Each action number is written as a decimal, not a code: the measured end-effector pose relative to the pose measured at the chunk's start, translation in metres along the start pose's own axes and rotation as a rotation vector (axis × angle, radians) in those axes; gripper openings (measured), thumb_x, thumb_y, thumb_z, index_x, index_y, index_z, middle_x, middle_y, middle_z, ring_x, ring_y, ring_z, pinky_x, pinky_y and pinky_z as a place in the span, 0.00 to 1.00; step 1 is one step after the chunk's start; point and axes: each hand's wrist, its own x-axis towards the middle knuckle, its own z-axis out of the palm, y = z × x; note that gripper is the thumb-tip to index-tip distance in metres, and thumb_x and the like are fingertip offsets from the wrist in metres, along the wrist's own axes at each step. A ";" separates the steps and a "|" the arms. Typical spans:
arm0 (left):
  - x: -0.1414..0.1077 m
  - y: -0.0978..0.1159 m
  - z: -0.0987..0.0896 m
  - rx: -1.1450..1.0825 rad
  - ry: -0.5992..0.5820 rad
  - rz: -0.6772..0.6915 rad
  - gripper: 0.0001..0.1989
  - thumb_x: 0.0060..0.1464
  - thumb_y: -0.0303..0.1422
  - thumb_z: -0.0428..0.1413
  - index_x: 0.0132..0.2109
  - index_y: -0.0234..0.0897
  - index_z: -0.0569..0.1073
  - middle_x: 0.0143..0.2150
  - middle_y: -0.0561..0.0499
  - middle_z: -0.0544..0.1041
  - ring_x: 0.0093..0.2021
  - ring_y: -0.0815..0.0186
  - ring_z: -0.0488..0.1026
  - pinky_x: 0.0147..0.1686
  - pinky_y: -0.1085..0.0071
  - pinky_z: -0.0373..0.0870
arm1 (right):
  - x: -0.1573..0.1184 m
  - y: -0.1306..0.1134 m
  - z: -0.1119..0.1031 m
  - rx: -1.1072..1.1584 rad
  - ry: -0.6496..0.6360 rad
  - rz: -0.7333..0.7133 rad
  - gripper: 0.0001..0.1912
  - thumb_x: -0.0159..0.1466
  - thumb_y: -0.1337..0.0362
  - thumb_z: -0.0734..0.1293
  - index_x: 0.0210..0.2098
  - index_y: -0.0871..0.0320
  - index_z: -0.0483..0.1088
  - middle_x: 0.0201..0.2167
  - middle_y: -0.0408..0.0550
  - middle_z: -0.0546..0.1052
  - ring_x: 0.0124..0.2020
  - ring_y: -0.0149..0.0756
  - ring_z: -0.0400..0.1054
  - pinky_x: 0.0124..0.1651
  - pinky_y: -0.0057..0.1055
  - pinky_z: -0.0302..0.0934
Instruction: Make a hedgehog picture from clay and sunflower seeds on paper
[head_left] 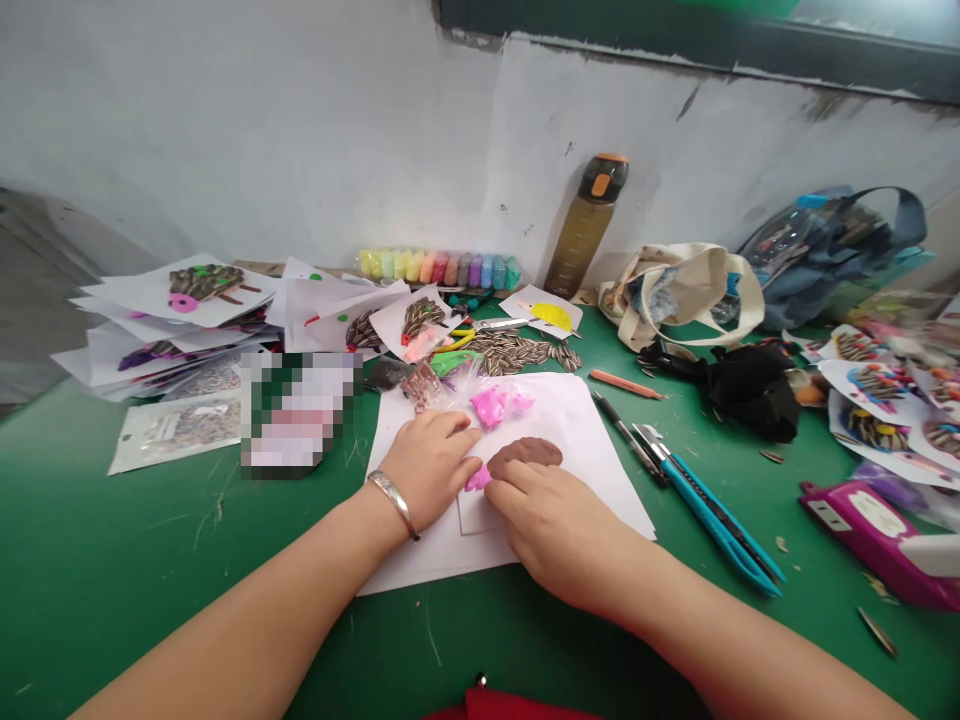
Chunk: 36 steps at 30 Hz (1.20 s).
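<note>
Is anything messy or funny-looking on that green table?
Yes: striped seeds lie loose in a heap behind the white paper, as if spilled, with a stray one at the right front. A patch on the left is blurred into squares.

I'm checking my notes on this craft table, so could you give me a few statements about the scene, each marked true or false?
1. A silver bracelet circles the left wrist. True.
2. The left hand grips the black pen. False: the black pen lies on the table, right of the white paper.
3. The brown oval piece lies over the white paper. True.
4. The tabletop is white. False: it is green.
5. The right hand is at the near edge of the brown oval piece. True.
</note>
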 end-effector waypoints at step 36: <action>0.000 0.001 -0.001 -0.011 0.010 -0.015 0.13 0.59 0.33 0.50 0.50 0.40 0.72 0.51 0.46 0.72 0.48 0.57 0.66 0.50 0.58 0.63 | 0.001 -0.009 -0.001 -0.009 -0.008 -0.038 0.11 0.59 0.74 0.59 0.40 0.58 0.64 0.36 0.48 0.71 0.35 0.38 0.63 0.34 0.35 0.51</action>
